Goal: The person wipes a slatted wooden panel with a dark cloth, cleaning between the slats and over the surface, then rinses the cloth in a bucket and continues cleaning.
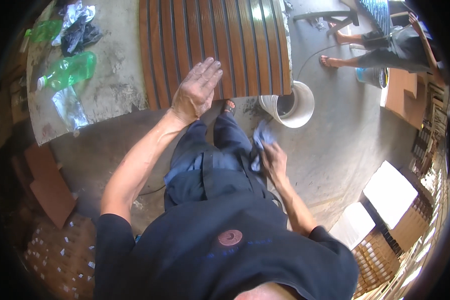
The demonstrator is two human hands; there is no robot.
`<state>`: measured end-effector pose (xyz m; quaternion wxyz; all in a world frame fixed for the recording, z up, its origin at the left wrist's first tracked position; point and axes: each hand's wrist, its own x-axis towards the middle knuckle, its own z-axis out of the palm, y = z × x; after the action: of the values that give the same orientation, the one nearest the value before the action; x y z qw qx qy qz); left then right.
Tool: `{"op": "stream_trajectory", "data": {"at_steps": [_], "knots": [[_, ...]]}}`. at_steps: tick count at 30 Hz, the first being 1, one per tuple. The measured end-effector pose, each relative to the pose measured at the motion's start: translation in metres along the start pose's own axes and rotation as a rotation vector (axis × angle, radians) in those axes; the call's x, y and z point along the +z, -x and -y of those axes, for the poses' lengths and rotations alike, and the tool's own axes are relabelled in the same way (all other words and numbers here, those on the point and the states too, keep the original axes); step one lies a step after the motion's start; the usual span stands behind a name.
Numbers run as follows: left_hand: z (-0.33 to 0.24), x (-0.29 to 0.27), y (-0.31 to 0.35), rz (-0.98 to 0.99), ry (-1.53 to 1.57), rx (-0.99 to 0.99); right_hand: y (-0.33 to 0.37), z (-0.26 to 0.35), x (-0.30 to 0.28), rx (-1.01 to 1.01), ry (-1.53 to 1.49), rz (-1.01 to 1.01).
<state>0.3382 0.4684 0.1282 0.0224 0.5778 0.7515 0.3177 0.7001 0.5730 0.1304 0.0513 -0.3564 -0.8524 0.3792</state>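
Resting flat on the near edge of the slatted brown wooden panel point(215, 45), my left hand point(197, 92) lies with its fingers stretched out and together, palm down, gripping nothing. I take that panel as my landmark. It lies on a stained grey table point(115, 75) and takes up the table's right part. My right hand point(274, 161) hangs below the panel's near right corner, beside my thigh, closed around a crumpled pale blue cloth point(261, 137) that bunches out above the fingers. A white bucket point(295, 105) stands on the concrete floor, just under that same corner, between the panel and the cloth hand.

I judge the work to be wiping or finishing the panel's surface, with the cloth just off the wood and close to the bucket. The next move, as I read it, calls for lifting the cloth up onto the slats while the flat hand steadies the panel.

Left of the panel, on the bare table top, lie two green plastic bottles point(70, 70) and some crumpled bags. Beyond the panel's far right corner another person's sandalled feet point(335, 50) show.
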Motion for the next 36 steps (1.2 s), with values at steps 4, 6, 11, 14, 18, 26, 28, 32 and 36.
{"op": "stream_trajectory", "data": {"at_steps": [4,6,11,14,18,26,28,32,36], "knots": [[0.010,-0.002,0.006,-0.010,0.004,-0.013,-0.028,0.008,-0.039,0.338,-0.438,-0.136],[0.015,-0.001,0.003,-0.058,0.021,-0.024,-0.067,0.036,-0.058,0.271,-0.538,-0.198],[0.014,-0.024,0.020,-0.246,-0.088,-0.261,-0.167,0.122,-0.038,-0.370,-0.281,-0.106],[0.031,-0.036,0.062,-0.141,-0.362,-0.466,-0.220,0.121,0.038,-0.751,0.188,0.097],[0.048,-0.048,0.082,-0.172,-0.385,-0.434,-0.301,0.131,0.085,-0.959,0.226,-0.017],[0.051,-0.043,0.068,-0.248,-0.272,-0.456,-0.430,0.159,0.126,-0.903,0.277,-0.263],[0.053,-0.048,0.084,-0.251,-0.288,-0.482,-0.318,0.169,0.133,-0.961,0.161,0.012],[0.051,-0.047,0.072,-0.271,-0.272,-0.491,-0.202,0.181,0.112,-0.899,0.196,0.302],[0.051,-0.051,0.074,-0.214,-0.199,-0.507,-0.280,0.208,0.133,-0.965,0.125,0.218]]}}
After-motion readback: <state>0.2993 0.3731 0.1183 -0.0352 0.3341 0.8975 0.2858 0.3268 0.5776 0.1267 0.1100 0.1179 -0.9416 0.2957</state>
